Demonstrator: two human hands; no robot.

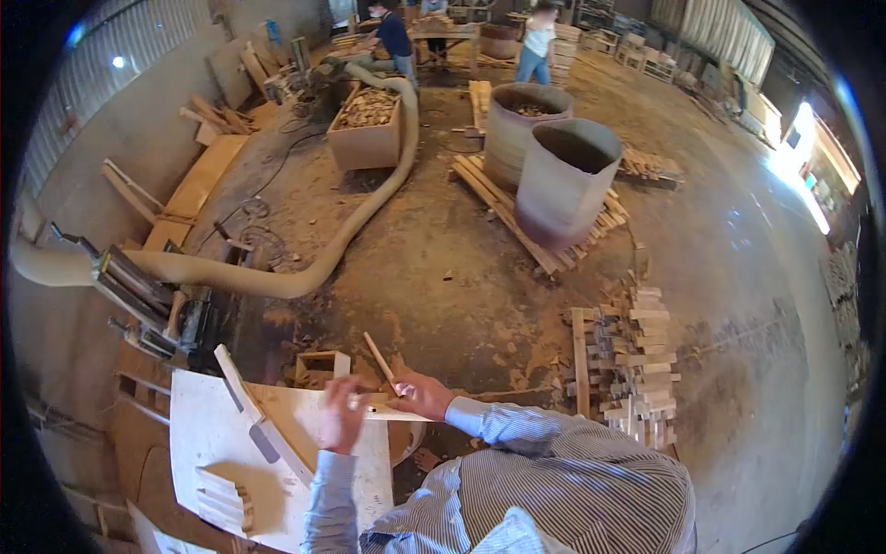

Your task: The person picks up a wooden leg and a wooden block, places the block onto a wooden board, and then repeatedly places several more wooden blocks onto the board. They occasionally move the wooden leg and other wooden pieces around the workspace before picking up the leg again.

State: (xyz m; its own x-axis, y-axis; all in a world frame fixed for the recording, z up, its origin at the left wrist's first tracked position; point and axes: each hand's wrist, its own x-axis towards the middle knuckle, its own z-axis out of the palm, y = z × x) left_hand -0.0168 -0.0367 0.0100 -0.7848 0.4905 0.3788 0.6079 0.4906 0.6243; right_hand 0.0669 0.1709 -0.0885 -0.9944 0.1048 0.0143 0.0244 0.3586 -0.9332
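My right hand (423, 395) is closed round a thin wooden stick (377, 355), which points up and away from me. Left of it, my left hand (341, 417) is raised over the pale work board (203, 406), its fingers bent and apart. Between and below the hands lies a light wooden strip (399, 415) at the board's right edge. A long wooden bar (286, 448) runs diagonally across the board, with a grey block against it. Several short wooden pieces (221, 499) stand together at the board's near left.
Beyond the board sits a small wooden box (323, 365). Stacked wood pieces (641, 360) lie on the floor to the right. A thick hose (341, 245) curves past a machine (148, 295) at left. Two large drums (569, 189) stand ahead; several people (537, 46) are farther back.
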